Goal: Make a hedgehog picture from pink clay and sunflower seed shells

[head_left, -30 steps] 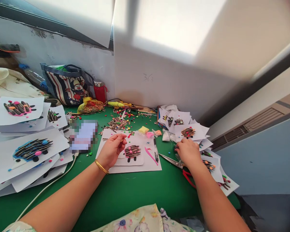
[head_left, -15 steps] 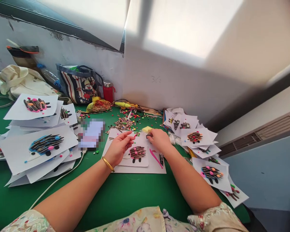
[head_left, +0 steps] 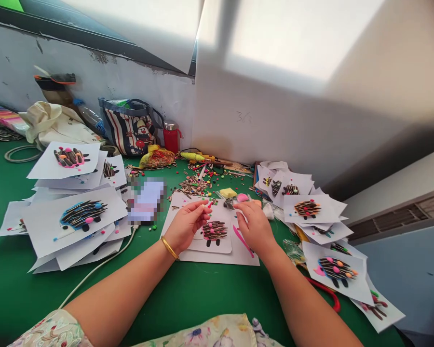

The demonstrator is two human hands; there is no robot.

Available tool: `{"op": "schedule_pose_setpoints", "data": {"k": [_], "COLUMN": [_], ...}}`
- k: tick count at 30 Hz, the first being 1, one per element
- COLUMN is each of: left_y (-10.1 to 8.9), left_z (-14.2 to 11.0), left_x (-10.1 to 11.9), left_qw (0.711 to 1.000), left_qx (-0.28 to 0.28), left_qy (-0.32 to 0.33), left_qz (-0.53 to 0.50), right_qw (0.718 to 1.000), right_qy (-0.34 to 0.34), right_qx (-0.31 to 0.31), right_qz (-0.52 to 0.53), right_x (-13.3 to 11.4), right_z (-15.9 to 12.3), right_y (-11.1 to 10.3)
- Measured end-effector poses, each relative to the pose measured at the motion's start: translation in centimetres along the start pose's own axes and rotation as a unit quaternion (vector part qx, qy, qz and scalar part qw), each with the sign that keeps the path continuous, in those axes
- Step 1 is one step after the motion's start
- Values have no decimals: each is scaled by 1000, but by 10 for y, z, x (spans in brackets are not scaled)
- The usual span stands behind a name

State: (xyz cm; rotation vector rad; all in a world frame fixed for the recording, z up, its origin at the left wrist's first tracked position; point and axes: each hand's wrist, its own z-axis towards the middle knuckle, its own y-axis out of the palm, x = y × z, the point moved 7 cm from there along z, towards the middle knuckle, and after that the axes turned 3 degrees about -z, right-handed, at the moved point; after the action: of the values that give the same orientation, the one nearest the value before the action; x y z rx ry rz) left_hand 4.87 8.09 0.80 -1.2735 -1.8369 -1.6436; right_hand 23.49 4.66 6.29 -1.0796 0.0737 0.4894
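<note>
In the head view my left hand [head_left: 188, 222], a gold bangle at its wrist, is held over the left side of a white card [head_left: 202, 254]. Thumb and fingers are pinched together; a small reddish bit shows by the fingertips, but I cannot tell whether they hold it. The card bears a hedgehog figure [head_left: 215, 231] of dark striped seeds with pink dots and black feet. To the right, my right hand [head_left: 256, 226] has its fingers stretched out, their tips near a dark lump [head_left: 229, 204]. A pink plastic tool [head_left: 243, 241] lies beside the card on a larger sheet.
Stacks of hedgehog cards stand left [head_left: 75, 217] and right [head_left: 307, 209]. A phone [head_left: 146, 200] with a white cable lies left of the sheet. Behind are loose seeds [head_left: 193, 185], a yellow clay block [head_left: 227, 193], a pink lump [head_left: 242, 197], a red flask [head_left: 171, 137] and a striped bag [head_left: 128, 126].
The view has shifted, so the table things sit further right. My right hand has opened its fingers from a closed grip by the dark lump. My left hand stays pinched.
</note>
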Motion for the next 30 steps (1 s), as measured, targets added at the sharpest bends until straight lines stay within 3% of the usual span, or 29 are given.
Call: {"op": "schedule_pose_setpoints", "data": {"k": [10, 14, 17, 21, 25, 30], "left_y": [16, 28, 33, 27, 29, 24], "left_z": [-12, -19, -21, -18, -17, -17], "left_x": [-17, -13, -2, 15, 8, 0], "left_qw": [993, 970, 953, 965, 960, 980], "left_qx": [-90, -151, -183, -143, -155, -93], "left_qy": [-33, 4, 21, 36, 18, 13], "left_qz": [62, 190, 241, 217, 233, 178], "right_qw": [989, 982, 972, 966, 973, 980], "right_qy": [-82, -62, -24, 22, 7, -32], "right_qx": [26, 12, 41, 88, 72, 45], "right_qz": [122, 177, 231, 240, 220, 190], "right_x": [-51, -55, -47, -40, -48, -57], "right_z": [-20, -20, -18, -15, -13, -15], "right_y": [2, 4, 1, -1, 5, 6]}}
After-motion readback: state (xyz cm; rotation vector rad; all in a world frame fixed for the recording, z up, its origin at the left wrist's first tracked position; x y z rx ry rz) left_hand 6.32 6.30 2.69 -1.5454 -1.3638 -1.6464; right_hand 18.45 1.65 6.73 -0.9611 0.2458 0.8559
